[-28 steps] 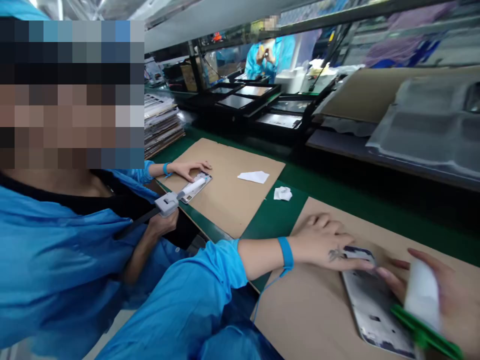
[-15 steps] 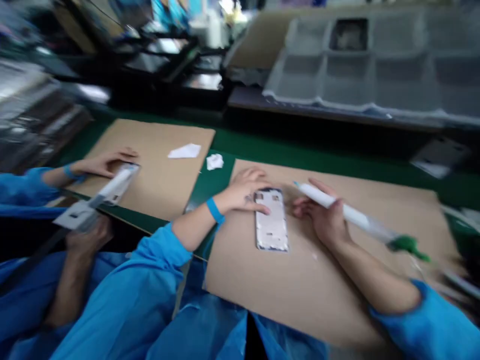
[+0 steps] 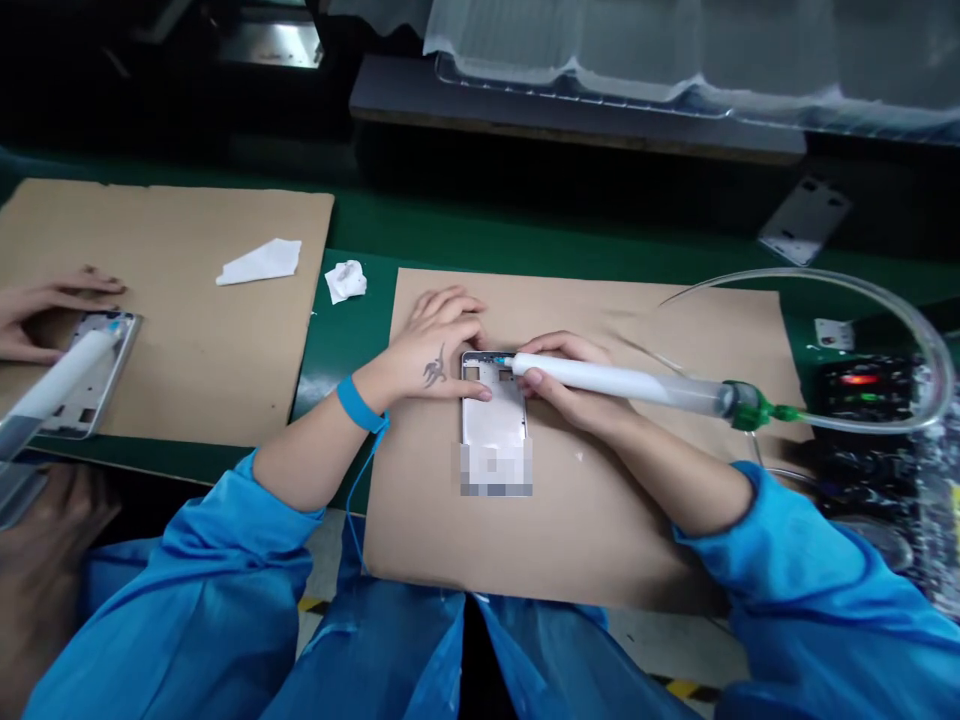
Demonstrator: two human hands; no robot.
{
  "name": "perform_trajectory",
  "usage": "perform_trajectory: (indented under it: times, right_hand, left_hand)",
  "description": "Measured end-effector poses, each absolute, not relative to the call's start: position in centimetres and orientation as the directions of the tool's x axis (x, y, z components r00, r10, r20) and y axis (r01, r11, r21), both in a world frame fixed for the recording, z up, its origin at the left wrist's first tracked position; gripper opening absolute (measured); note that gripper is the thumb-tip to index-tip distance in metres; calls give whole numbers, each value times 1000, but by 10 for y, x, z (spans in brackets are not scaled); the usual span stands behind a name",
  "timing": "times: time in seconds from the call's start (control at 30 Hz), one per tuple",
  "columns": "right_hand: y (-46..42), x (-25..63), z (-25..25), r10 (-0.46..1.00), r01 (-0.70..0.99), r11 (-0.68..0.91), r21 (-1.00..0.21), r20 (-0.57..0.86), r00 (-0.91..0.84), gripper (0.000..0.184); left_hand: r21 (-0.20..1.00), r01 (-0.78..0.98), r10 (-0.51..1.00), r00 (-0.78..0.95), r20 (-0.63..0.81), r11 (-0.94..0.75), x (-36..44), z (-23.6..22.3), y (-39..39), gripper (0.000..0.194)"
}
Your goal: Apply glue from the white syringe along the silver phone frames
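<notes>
A pale phone frame [image 3: 495,420] lies upright-on in front of me on a brown cardboard sheet [image 3: 450,535]. My left hand [image 3: 435,355] holds it from the left, with the thumb across its upper part and the fingers beyond the top corner. Between the fingers of my right hand [image 3: 574,378] is a white dispensing syringe [image 3: 630,384], tilted almost flat. Its blue tip touches or nearly touches the frame's dark top edge. A green cap [image 3: 748,407] closes the syringe's back end, and a clear tube [image 3: 934,350] loops from there.
To the left, a co-worker's hand [image 3: 37,315] rests by another phone frame [image 3: 97,390] under a second syringe [image 3: 64,385]. Crumpled white paper [image 3: 346,282] lies between the cardboard sheets. A dark dispenser box with lit displays [image 3: 862,390] stands right; a plastic tray [image 3: 630,60] sits on the shelf above.
My right hand has brought the syringe leftward, its tip now at the phone frame's top edge. The view has tilted down and shifted. My left hand remains on the frame.
</notes>
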State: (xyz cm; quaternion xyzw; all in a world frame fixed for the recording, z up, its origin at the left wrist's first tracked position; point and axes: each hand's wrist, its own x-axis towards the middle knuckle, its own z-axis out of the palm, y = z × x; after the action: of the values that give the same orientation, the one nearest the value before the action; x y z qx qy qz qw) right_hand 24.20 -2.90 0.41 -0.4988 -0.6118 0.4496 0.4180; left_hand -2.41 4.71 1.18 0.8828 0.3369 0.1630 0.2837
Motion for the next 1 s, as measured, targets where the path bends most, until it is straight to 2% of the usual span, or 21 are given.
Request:
perform_trajectory:
  times: [0.13,0.43,0.73,1.0]
  right_hand:
    - [-26,237,6,990,323,116,-939,81,-120,30]
    - [-24,232,5,982,348,185,-919,157,-107,28]
    - [-24,231,10,987,387,158,-909,131,-94,25]
    - [-24,232,8,989,391,134,-911,102,-103,30]
  left_hand:
    - [597,512,707,693,138,-618,-21,7,45,73]
    - [598,509,707,694,140,-619,-18,4,45,70]
    - [604,511,709,692,134,-612,-18,4,45,70]
    - [612,505,711,690,137,-608,-18,4,44,69]
